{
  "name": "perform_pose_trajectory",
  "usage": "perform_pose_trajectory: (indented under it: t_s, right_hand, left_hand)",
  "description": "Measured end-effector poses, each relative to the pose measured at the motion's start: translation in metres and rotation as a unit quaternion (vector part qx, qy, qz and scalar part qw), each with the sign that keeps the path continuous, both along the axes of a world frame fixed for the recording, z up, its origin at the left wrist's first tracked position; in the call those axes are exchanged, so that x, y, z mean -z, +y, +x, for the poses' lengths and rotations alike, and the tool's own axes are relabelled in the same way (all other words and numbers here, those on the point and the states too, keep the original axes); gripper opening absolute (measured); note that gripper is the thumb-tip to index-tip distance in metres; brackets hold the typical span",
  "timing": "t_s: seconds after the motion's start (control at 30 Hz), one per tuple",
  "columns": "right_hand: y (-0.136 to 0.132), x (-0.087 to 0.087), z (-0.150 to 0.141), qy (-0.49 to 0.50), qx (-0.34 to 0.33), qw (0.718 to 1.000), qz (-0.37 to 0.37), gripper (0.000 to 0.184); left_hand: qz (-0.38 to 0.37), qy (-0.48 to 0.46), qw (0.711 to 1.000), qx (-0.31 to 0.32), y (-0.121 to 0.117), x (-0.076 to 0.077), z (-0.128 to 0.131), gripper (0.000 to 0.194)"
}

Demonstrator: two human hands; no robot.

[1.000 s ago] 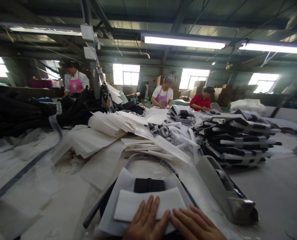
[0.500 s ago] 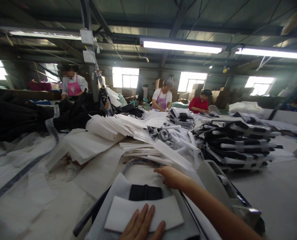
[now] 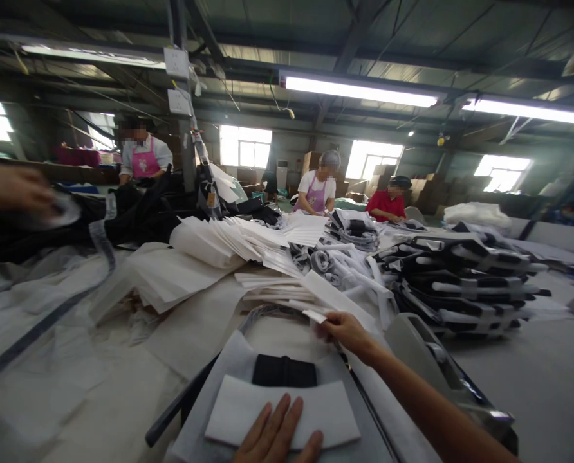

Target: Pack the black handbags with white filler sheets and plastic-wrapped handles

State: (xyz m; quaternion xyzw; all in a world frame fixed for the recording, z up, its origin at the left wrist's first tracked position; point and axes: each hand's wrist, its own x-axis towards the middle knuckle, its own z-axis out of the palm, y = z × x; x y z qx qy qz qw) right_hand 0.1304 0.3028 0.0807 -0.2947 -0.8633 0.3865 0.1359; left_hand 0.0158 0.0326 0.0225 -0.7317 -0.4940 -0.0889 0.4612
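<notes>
In front of me lies a bag with a looped handle wrapped in clear film [image 3: 273, 312]. Pale sheeting [image 3: 190, 427] covers much of it, and a black tab [image 3: 284, 372] shows in the middle. Flat on a white foam sheet [image 3: 241, 411], just below the tab, rests my left hand [image 3: 280, 434], fingers spread. Near the right end of the handle, my right hand [image 3: 342, 331] pinches a small white piece [image 3: 314, 316]; whether it is a separate strip or a sheet's end I cannot tell. A dark strap [image 3: 364, 389] runs down the bag's right side.
White foam sheets [image 3: 272, 289] are heaped beyond the bag. Wrapped black bags [image 3: 465, 283] are stacked at right, behind a grey plastic device [image 3: 425, 360] with a metal edge. Another person's blurred hand [image 3: 17, 190] enters at left. Several co-workers stand or sit beyond the table.
My right hand has gone from a pointing finger over the handle to a pinch on the white piece, slightly right. Another person's hand has come in at left. My left hand stays put.
</notes>
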Motion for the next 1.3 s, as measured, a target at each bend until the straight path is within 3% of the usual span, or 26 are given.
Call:
perform_pose_trajectory:
  t_s: [0.17, 0.3, 0.37, 0.47, 0.57, 0.83, 1.0, 1.1, 1.3]
  right_hand:
    - [-0.025, -0.027, 0.025, 0.059, 0.003, 0.998, 0.000, 0.041]
    - [-0.064, -0.040, 0.052, 0.054, -0.018, 0.997, 0.043, 0.028]
    - [-0.086, -0.037, 0.066, 0.045, -0.051, 0.994, 0.091, 0.019]
    - [-0.114, -0.020, 0.084, 0.023, -0.092, 0.973, 0.212, 0.048]
    - [-0.129, -0.003, 0.094, -0.002, -0.096, 0.949, 0.299, 0.056]
    - [-0.132, 0.012, 0.096, 0.011, -0.079, 0.948, 0.308, 0.058]
    - [-0.132, 0.017, 0.098, 0.032, -0.069, 0.951, 0.300, 0.058]
    - [-0.133, 0.019, 0.099, 0.043, -0.063, 0.954, 0.292, 0.056]
    - [-0.135, 0.014, 0.100, 0.073, -0.042, 0.961, 0.264, 0.057]
  left_hand:
    - [-0.019, -0.030, 0.999, -0.010, 0.000, -0.005, 0.000, 0.043]
    - [-0.025, -0.042, 0.999, -0.009, -0.002, -0.011, 0.003, 0.047]
    - [-0.033, -0.042, 0.999, -0.008, -0.003, -0.012, 0.004, 0.049]
    - [-0.059, -0.042, 0.997, -0.011, -0.003, -0.012, 0.004, 0.051]
    - [-0.100, -0.048, 0.994, -0.011, -0.003, -0.013, 0.004, 0.050]
    - [-0.244, -0.061, 0.968, 0.015, -0.001, -0.037, 0.012, 0.044]
    - [-0.336, -0.127, 0.933, 0.024, 0.008, -0.045, 0.021, 0.069]
    - [-0.314, -0.191, 0.930, 0.028, 0.007, -0.039, 0.021, 0.060]
    - [-0.124, -0.232, 0.962, 0.075, 0.002, -0.023, 0.020, 0.042]
